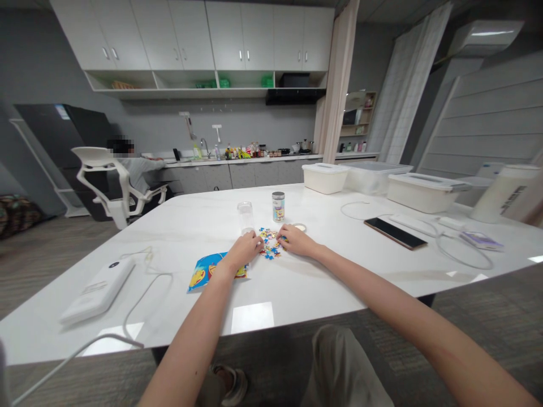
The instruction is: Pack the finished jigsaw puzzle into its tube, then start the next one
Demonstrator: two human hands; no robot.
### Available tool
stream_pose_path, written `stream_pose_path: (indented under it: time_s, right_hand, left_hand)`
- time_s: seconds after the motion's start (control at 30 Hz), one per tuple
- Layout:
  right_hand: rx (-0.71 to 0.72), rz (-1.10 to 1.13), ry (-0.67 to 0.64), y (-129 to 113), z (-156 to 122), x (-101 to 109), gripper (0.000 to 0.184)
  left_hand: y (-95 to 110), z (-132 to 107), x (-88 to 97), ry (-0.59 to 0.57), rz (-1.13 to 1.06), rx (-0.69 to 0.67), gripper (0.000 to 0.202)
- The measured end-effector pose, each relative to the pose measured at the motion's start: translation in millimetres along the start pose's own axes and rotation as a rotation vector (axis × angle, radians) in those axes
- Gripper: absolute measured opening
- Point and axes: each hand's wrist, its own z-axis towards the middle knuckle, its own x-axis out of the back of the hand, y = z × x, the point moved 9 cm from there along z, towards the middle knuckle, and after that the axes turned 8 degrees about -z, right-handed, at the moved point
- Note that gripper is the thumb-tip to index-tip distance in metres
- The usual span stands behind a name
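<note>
A loose pile of small colourful jigsaw puzzle pieces (270, 252) lies on the white table between my hands. My left hand (245, 250) rests at the pile's left edge, fingers curled together; whatever they hold is hidden. From the right, my right hand (296, 239) reaches in with bent fingers, and a puzzle piece appears pinched at its fingertips. Under my left wrist lies a blue and yellow cartoon picture sheet (206, 270), partly covered. Just behind the pile stand a clear plastic jar (245, 215) and a printed can with a grey lid (278, 207). A round lid (300, 227) lies behind my right hand.
A white power bank (99, 291) with cables is at the left on the table (190, 220). To the right lie a phone (395, 233) and a charging cable. Lidded boxes (326, 178) and a white jug (504, 193) line the far right. Another person sits beyond, on a white chair (99, 181).
</note>
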Motion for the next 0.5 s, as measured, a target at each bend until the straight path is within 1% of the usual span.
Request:
stream_pose_path:
  time_s: [0.2, 0.5]
  right_hand:
    - [0.012, 0.029, -0.013, -2.3, -0.3, 0.3, 0.012]
    - [-0.017, 0.038, -0.027, 2.4, 1.7, -1.2, 0.006]
  left_hand:
    - [-1.9, 1.3, -0.6, 0.015, -0.006, 0.021, 0.024]
    - [3.7, 1.8, 3.7, 0.027, 0.015, -0.015, 0.021]
